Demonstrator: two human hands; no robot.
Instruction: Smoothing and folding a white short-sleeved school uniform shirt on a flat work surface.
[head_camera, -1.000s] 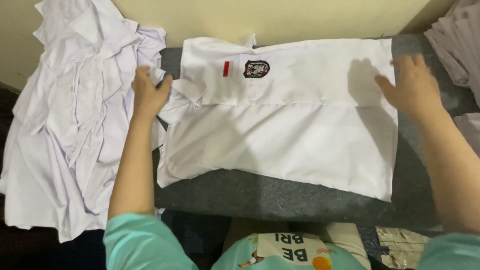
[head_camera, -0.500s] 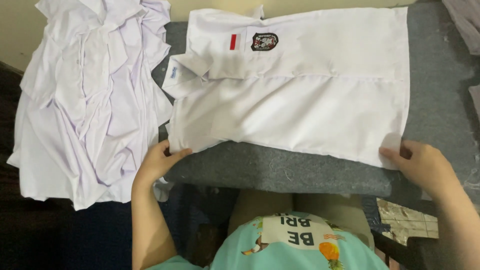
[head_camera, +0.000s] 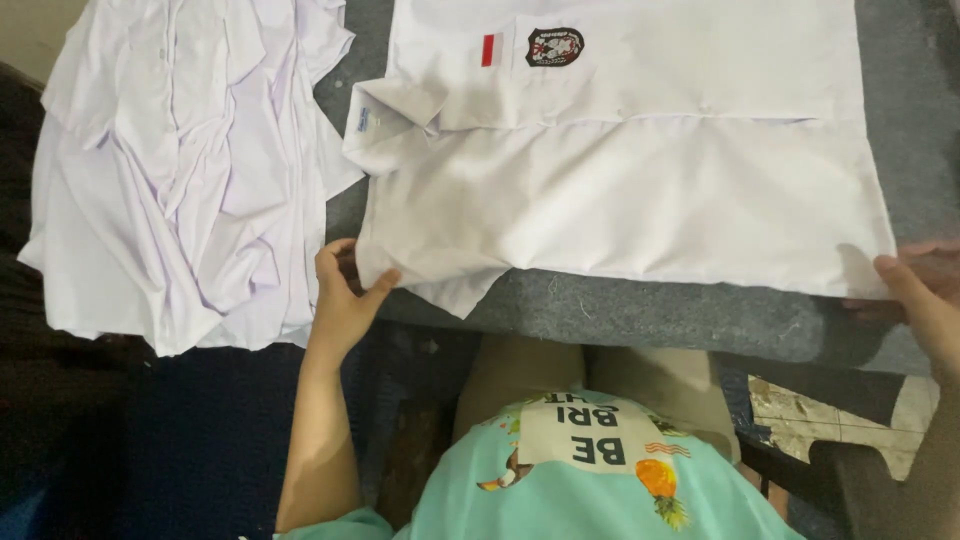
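Note:
A white shirt (head_camera: 640, 190) with a dark crest badge and a small red-and-white patch lies spread on a grey padded board (head_camera: 700, 320). Its collar points left. My left hand (head_camera: 345, 300) pinches the shirt's near left corner at the board's front edge. My right hand (head_camera: 925, 290) grips the near right corner, thumb on top of the fabric. Both hands are at the near hem, which is slightly lifted on the left.
A heap of crumpled white shirts (head_camera: 180, 170) lies to the left of the board. Below the board are my legs and turquoise top (head_camera: 600, 480). A dark floor area is at the lower left.
Both hands came from the shirt's far side down to its near hem and took hold of the two near corners. The view has moved closer.

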